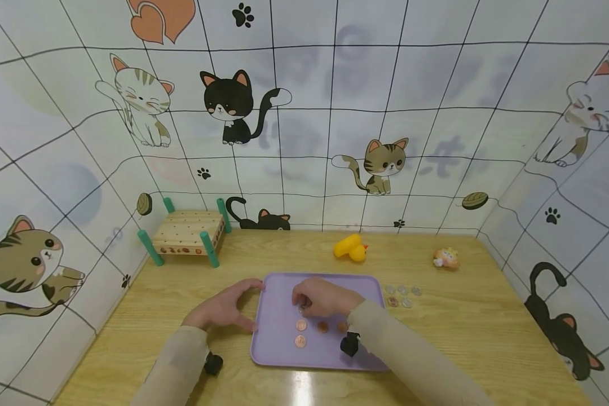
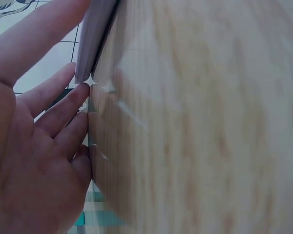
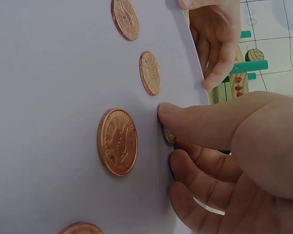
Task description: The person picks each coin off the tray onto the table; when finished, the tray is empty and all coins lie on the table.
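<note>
My right hand (image 1: pixel 321 297) is over the purple tray (image 1: pixel 276 352). Its thumb and curled fingers pinch a silver-coloured coin (image 3: pixel 169 135) at the tray's surface, partly covered by the thumb. Nearby on the tray lie several copper-coloured coins: one coin (image 1: pixel 301 325) sits just below the hand, another coin (image 1: pixel 300 341) below that, and a third coin (image 1: pixel 322 326) to the right. In the right wrist view a large copper coin (image 3: pixel 118 142) lies flat close to the fingertips. My left hand (image 1: pixel 223 307) rests at the tray's left edge, thumb and fingers spread along the rim.
Right of the tray, several coins (image 1: pixel 402 290) lie in two rows on the wooden table (image 1: pixel 457 321). Behind it are a yellow rubber duck (image 1: pixel 350 248) and a small figurine (image 1: pixel 446 258). A toy bed with green posts (image 1: pixel 189 232) stands back left, near the cat-print wall (image 1: pixel 304 129).
</note>
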Available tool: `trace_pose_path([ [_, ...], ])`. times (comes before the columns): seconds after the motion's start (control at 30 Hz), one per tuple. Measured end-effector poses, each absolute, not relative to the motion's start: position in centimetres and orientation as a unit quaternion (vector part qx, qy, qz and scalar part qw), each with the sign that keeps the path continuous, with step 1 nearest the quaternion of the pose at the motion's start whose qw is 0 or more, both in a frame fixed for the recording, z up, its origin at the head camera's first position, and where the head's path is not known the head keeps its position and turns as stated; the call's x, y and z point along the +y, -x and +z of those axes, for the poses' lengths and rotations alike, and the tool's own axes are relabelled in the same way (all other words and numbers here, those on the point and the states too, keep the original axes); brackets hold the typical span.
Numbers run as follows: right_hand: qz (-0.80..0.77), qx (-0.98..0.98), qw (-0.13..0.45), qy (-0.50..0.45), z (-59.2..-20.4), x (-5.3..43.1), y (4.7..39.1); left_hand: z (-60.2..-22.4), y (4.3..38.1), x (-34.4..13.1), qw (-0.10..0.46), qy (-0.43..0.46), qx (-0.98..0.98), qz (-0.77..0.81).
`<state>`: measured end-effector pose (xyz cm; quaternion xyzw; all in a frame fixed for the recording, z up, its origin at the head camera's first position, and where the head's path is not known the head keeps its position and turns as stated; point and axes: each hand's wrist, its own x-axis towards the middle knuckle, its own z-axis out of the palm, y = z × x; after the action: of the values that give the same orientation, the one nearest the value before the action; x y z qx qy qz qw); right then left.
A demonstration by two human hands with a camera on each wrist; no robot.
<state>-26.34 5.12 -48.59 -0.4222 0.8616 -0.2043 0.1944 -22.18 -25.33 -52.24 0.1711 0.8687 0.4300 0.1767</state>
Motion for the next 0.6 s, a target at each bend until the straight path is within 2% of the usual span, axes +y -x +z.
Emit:
trace_pose_path([
  [0.6,-0.187,0.866,0.197,0.420,-48.48,4.98,26.24,-52.43,22.31,-25.35,0.181,-0.168,0.866,0.434],
])
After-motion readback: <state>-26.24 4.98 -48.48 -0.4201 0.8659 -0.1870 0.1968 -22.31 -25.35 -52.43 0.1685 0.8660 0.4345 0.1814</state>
